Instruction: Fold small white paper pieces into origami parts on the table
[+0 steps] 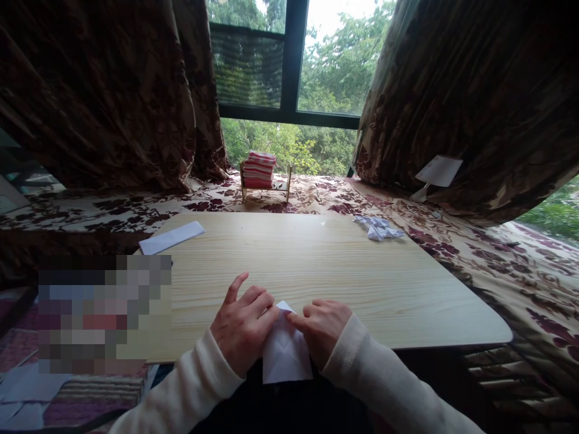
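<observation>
A narrow piece of folded white paper with a pointed top and diagonal creases lies at the table's near edge, its lower end reaching past the edge. My left hand grips its upper left side with thumb and forefinger, while an outer finger sticks up. On the upper right side, my right hand presses with a fingertip near the point, its other fingers curled. Both hands are close together, one on each side of the paper. The undersides of the fingers are hidden.
The pale wooden table bears a flat folded white strip at the far left and several crumpled-looking folded papers at the far right. Behind stand a small rack with red-striped cloths and a white lamp. A blurred patch covers the left.
</observation>
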{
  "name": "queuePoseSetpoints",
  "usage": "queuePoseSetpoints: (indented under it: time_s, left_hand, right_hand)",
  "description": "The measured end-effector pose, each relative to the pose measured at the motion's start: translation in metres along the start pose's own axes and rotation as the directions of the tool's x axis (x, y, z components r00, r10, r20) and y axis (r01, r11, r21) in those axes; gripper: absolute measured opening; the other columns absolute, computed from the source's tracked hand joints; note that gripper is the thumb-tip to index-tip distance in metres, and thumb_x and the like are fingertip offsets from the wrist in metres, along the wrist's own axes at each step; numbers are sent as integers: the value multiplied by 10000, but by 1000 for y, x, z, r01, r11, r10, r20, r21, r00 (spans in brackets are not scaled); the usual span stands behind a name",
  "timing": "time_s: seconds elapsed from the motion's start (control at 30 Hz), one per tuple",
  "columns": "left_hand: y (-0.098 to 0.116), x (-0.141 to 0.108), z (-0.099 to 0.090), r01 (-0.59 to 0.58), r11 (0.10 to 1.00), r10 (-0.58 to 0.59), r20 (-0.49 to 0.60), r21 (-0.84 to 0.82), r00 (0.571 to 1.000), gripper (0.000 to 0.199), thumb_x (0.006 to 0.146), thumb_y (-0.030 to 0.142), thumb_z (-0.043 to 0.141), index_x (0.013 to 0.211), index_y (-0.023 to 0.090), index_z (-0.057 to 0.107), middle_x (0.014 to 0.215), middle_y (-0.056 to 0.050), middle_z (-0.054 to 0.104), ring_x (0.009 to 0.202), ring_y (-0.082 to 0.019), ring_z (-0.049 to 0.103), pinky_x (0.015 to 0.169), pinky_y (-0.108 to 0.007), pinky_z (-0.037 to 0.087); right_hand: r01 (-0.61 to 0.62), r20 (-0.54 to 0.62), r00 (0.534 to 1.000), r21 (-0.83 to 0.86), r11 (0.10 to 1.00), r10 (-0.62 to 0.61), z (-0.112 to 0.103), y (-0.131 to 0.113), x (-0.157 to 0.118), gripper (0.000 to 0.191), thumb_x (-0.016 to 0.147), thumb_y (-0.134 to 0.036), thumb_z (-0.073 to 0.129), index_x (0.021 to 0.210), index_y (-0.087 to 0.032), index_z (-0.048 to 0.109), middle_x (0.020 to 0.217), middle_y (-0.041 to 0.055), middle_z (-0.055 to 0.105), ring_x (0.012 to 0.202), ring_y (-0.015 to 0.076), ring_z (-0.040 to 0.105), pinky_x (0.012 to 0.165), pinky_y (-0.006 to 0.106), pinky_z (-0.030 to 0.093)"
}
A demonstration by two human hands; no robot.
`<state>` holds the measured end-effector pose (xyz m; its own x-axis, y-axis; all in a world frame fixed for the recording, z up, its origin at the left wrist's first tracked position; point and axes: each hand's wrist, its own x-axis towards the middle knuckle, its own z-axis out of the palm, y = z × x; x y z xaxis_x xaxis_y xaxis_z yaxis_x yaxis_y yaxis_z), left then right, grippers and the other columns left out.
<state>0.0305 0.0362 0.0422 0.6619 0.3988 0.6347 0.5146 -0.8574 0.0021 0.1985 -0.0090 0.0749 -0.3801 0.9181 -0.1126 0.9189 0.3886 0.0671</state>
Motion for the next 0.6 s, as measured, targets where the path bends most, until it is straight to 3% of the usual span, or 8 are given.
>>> queuePoseSetpoints:
  time_s: [0.2,0.37,0.6]
  left_hand:
    - [4,-13,5,36,999,-36,47,-2,998,215,838,159,398,820,185,611,756,-7,608,850,-159,533,1014,-478,196]
    - [14,-21,2,213,976,-208,83,-54,975,257,838,212,366,901,207,615,849,-40,594,901,-201,506,973,-500,236]
    - [27,-30,-3,324,946,-322,117,5,939,284,800,291,430,1017,225,602,1008,-65,571,985,-237,482,947,-502,263]
  right_hand:
    - [-11,21,1000,-11,1000,11,-1,-2,0,282,770,-233,472,1026,-262,585,763,52,663,710,220,596,553,290,357]
    - [-21,50,999,-5,1000,21,0,-3,0,302,771,-233,475,1054,-263,575,783,54,661,733,217,592,562,286,352]
    - [-28,-57,998,-40,999,25,12,-4,-4,299,793,-252,492,1083,-264,562,754,58,652,716,198,584,554,276,329]
